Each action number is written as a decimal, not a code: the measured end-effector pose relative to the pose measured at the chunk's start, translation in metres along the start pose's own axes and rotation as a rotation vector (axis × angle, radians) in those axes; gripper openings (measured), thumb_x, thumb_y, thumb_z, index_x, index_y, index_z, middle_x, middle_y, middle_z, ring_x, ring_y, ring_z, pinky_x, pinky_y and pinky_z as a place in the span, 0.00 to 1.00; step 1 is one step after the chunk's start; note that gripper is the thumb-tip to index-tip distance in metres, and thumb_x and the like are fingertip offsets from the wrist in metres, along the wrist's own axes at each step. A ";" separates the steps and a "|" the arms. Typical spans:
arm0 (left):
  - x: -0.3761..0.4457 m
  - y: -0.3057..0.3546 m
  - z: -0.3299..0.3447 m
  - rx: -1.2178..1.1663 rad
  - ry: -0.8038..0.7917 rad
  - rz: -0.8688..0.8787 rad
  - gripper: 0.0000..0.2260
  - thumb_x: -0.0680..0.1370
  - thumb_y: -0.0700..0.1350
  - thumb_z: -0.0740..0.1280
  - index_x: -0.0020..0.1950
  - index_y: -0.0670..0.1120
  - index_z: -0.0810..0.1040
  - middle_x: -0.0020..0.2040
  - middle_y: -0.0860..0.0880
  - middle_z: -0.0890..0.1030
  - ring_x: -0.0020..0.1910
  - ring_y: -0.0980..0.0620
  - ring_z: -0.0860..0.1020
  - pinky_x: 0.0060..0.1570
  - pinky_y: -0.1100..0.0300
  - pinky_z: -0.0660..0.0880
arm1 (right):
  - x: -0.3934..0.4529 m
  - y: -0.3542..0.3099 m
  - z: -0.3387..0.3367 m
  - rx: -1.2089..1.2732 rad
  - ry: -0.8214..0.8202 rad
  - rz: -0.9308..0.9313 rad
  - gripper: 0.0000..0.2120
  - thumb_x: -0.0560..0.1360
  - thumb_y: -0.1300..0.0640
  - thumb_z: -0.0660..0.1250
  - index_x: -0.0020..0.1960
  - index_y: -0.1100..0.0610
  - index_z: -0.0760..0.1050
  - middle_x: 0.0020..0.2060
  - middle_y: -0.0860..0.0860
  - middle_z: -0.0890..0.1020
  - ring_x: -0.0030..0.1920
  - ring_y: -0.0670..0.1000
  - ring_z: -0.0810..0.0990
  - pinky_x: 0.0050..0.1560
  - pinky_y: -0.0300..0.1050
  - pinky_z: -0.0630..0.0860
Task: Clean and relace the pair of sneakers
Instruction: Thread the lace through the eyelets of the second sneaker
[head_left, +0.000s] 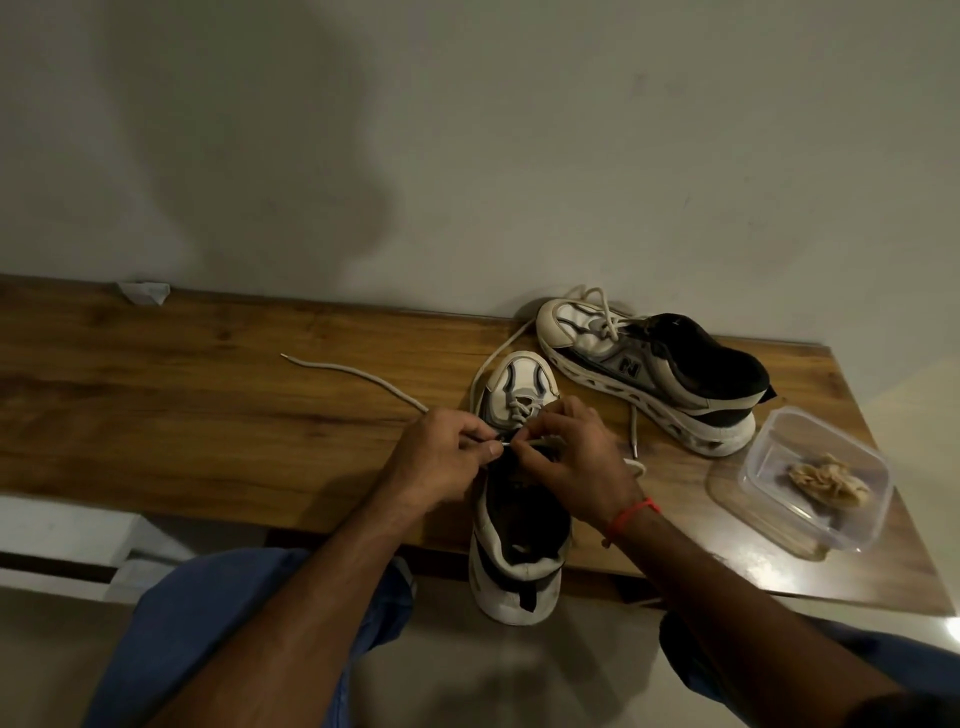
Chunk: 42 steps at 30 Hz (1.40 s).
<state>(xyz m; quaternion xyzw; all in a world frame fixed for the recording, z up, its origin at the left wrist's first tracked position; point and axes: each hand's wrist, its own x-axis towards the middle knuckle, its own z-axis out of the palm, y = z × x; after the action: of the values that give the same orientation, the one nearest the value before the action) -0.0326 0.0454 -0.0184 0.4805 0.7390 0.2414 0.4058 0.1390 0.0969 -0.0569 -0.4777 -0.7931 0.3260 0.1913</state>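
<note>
Wood runs under everything we see: the table (208, 415) stretches along the wall, and on it lie two sneakers. The far sneaker (660, 374) rests on its side toward the right, partly laced, with loose ends trailing. The near sneaker (519, 493) sits before us, its long axis running straight away from our body, toe toward the wall and heel overhanging the table's front edge. To the right stands a clear plastic container (815, 478) holding a crumpled cloth (826, 483).

Over the near sneaker's throat our hands meet. Our left hand (441, 457) pinches the lace tip (501, 443) between thumb and forefinger, pointing it rightward; the rest of that lace (353, 374) trails away to the left across the wood. Our right hand (571, 457) curls its fingers at the eyelet row, seemingly holding the flap steady; exactly what it grips we cannot tell.

We judge the next move to turn on this: the tip lies just left of the eyelets, so it must travel rightward, across the shoe's long axis.
</note>
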 end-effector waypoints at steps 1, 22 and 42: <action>0.000 0.000 0.000 0.001 -0.005 0.007 0.07 0.80 0.44 0.70 0.57 0.50 0.83 0.49 0.54 0.83 0.47 0.58 0.82 0.46 0.56 0.83 | 0.000 0.000 0.001 0.004 0.021 0.002 0.04 0.75 0.48 0.70 0.47 0.47 0.78 0.48 0.42 0.70 0.55 0.46 0.69 0.50 0.38 0.69; 0.009 0.006 -0.027 -0.649 0.251 -0.100 0.06 0.85 0.45 0.60 0.53 0.45 0.74 0.50 0.46 0.85 0.43 0.46 0.86 0.44 0.45 0.84 | -0.007 -0.005 -0.003 -0.122 -0.036 0.010 0.13 0.74 0.36 0.66 0.57 0.37 0.74 0.56 0.40 0.67 0.65 0.48 0.65 0.68 0.63 0.62; 0.014 0.004 -0.050 -1.212 0.361 0.019 0.11 0.86 0.50 0.57 0.53 0.46 0.74 0.50 0.45 0.83 0.48 0.46 0.85 0.50 0.47 0.82 | -0.009 -0.005 -0.009 -0.164 -0.053 0.031 0.15 0.74 0.35 0.66 0.58 0.38 0.73 0.61 0.44 0.69 0.66 0.49 0.64 0.70 0.61 0.60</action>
<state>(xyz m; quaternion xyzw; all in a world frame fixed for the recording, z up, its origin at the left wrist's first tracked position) -0.0747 0.0614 0.0074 0.1234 0.5237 0.6980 0.4725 0.1453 0.0903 -0.0471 -0.4952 -0.8143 0.2756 0.1254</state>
